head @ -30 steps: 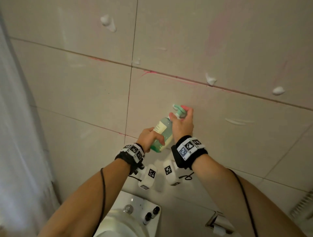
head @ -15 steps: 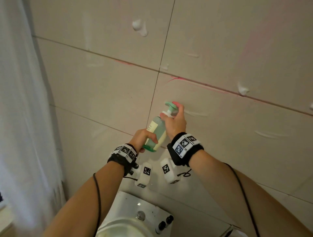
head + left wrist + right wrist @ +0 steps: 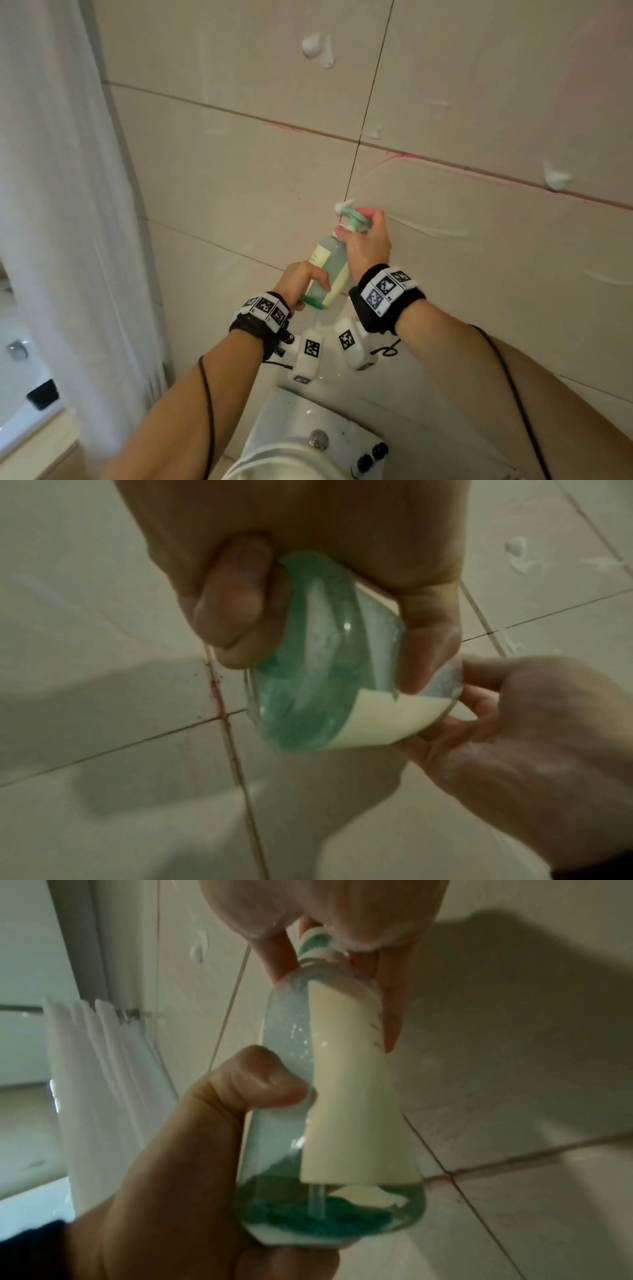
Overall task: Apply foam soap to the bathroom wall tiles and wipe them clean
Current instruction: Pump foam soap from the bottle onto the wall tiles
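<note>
White glossy ceramic toilet cistern (image 3: 301, 425) at 6 o'clock. Left hand (image 3: 301, 279) wrapped round base of clear green-tinted plastic pump bottle (image 3: 327, 270) with cream paper label. Right hand (image 3: 368, 245) clasps neck, fingers on mint pump head (image 3: 352, 214). Bottle long axis tilted, nozzle aimed 12 o'clock at matte beige wall tiles (image 3: 239, 178). White foam blobs (image 3: 313, 46) beyond; white curtain (image 3: 61, 205) at 9 o'clock.
</note>
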A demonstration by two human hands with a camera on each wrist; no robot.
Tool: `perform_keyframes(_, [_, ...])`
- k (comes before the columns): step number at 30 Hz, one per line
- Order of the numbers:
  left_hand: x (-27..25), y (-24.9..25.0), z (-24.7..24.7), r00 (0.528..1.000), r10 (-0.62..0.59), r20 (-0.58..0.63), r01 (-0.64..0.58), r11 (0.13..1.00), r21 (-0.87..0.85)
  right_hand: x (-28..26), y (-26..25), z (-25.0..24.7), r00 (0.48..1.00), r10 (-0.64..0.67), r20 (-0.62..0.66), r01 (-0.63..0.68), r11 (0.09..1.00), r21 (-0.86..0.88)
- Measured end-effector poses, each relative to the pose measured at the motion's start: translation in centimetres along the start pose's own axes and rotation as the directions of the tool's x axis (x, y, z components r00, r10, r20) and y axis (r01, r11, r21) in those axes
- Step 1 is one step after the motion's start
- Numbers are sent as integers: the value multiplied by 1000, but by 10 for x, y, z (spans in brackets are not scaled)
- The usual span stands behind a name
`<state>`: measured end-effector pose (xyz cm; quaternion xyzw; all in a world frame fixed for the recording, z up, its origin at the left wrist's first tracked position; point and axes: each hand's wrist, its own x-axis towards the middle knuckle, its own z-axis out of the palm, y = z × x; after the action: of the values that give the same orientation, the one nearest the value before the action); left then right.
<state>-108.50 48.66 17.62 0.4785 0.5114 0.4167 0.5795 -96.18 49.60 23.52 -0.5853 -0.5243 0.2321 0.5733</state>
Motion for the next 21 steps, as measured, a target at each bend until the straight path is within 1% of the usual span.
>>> perform_keyframes(3, [1,-5,-6,1000,26,0,-26,999,31,-5,1,4,999,-26,40,25,1000,2])
perform_keyframes(7, [1,-8,-3,996,70,49,-73,995,61,-5,-1,-4,996,-38,85,39,999,-16])
perform_keyframes(11, [-2,-10,15,991,93,100,-100,993,61,-3,1,-26,995,-23,102,27,999,-40])
perform_keyframes(15, [-10,-17,40,978,110,174,-128,987,94,-6,14,-57,998,2,69,0,1000,-23])
perform_keyframes(18, [-16,-19,63,970,118,211,-152,977,152,-9,24,-87,997,57,43,-59,998,26])
perform_keyframes(21, [-25,-16,90,964,116,238,-169,961,219,-10,33,-122,979,198,49,-202,974,98])
